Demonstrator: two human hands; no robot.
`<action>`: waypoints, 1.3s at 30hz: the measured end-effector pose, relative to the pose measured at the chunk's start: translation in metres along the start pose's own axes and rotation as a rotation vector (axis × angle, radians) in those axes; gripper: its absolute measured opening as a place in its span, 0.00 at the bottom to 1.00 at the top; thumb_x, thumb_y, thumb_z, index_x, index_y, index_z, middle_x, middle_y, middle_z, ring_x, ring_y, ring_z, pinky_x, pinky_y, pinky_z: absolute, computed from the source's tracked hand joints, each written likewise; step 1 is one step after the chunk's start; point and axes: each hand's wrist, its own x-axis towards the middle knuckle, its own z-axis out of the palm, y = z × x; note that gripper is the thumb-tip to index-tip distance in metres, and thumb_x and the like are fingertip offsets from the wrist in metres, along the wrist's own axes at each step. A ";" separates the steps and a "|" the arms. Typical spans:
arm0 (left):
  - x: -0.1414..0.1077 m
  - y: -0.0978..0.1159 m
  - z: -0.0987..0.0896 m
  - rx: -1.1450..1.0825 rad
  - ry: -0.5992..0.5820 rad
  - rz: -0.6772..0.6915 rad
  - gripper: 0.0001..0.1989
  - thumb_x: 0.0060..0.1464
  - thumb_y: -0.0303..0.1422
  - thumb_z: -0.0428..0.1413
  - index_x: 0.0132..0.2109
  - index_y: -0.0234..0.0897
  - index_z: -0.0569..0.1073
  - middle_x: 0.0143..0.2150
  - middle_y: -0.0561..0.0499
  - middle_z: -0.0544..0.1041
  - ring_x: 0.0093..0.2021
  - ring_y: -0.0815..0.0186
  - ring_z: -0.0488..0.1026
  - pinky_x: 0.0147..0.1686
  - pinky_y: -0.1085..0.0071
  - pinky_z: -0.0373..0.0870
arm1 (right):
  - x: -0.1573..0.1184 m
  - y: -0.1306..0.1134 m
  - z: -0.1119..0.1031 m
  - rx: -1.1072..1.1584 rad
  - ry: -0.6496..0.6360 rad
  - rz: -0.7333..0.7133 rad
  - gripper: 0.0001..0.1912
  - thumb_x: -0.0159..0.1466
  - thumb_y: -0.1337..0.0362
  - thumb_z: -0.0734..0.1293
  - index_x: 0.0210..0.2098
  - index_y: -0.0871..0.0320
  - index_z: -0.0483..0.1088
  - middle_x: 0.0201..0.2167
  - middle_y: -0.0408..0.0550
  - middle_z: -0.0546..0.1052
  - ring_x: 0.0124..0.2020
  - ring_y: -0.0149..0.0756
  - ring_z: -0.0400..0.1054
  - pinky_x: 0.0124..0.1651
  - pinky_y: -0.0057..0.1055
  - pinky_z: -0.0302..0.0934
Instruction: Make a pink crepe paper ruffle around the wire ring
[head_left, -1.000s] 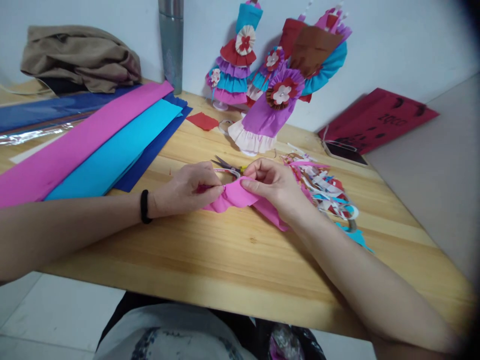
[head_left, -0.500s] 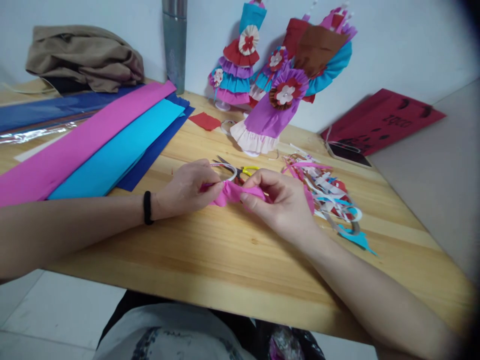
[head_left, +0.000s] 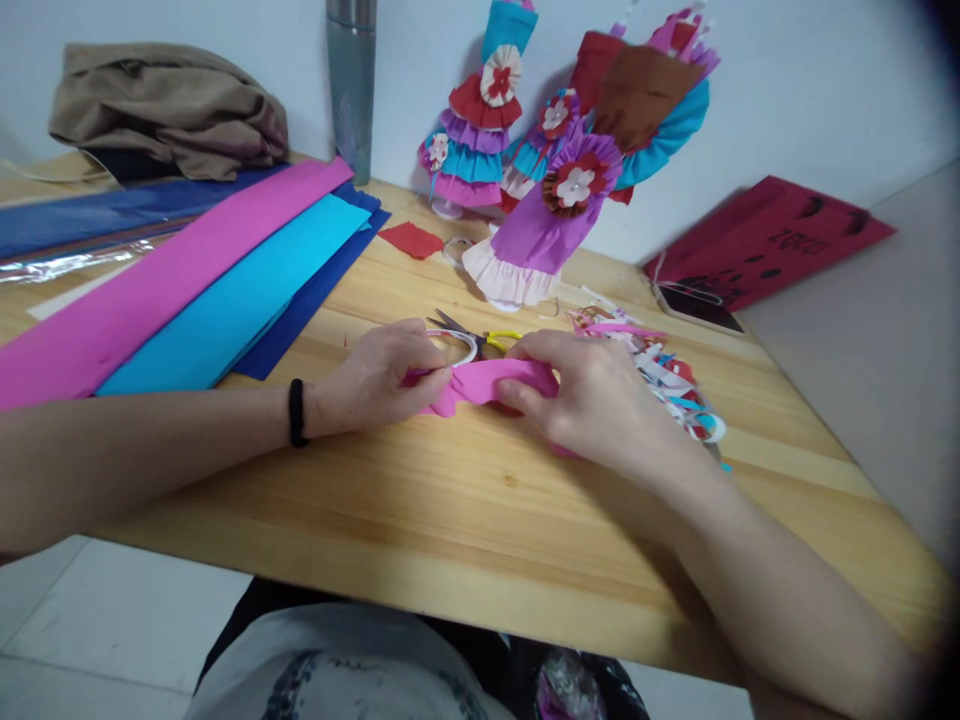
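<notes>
Both hands pinching pink strip [head_left: 491, 381] mid-surface [head_left: 450, 500], left hand [head_left: 382, 378] fingers clamped on left end, right hand [head_left: 592, 400] fingers clamped on right part to gather folds; scissors [head_left: 469, 333] just beyond, within reach.

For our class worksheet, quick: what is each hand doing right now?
Left hand: closed, pinching one end of the pink crepe paper strip.
Right hand: closed over the strip's other end.

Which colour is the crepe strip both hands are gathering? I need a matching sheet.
Pink crepe strip, clearest in the head view.
</notes>
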 end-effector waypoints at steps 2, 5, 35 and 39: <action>0.000 0.000 0.000 0.001 -0.006 0.000 0.16 0.60 0.28 0.50 0.23 0.37 0.64 0.22 0.53 0.65 0.29 0.67 0.66 0.31 0.70 0.61 | -0.002 0.001 -0.002 -0.144 0.006 -0.022 0.04 0.61 0.64 0.67 0.32 0.58 0.73 0.31 0.52 0.77 0.31 0.42 0.68 0.33 0.34 0.52; -0.001 -0.002 0.002 0.001 0.007 0.038 0.18 0.60 0.30 0.50 0.21 0.37 0.60 0.21 0.53 0.64 0.28 0.67 0.65 0.30 0.69 0.61 | -0.003 0.000 -0.002 -0.064 -0.019 -0.086 0.11 0.61 0.55 0.70 0.36 0.57 0.75 0.31 0.53 0.78 0.32 0.44 0.70 0.33 0.35 0.54; 0.001 0.000 0.003 -0.090 0.039 0.106 0.20 0.60 0.29 0.51 0.21 0.38 0.56 0.20 0.55 0.61 0.25 0.69 0.60 0.26 0.69 0.56 | 0.001 -0.009 0.037 0.582 0.178 -0.014 0.07 0.58 0.65 0.70 0.23 0.56 0.72 0.23 0.44 0.75 0.26 0.34 0.65 0.32 0.32 0.59; 0.001 0.000 0.003 -0.092 0.037 0.093 0.20 0.61 0.31 0.51 0.21 0.39 0.55 0.19 0.54 0.62 0.25 0.69 0.61 0.26 0.69 0.57 | -0.001 -0.011 0.039 0.591 0.189 -0.051 0.07 0.59 0.65 0.69 0.24 0.56 0.72 0.24 0.44 0.76 0.28 0.35 0.68 0.35 0.34 0.61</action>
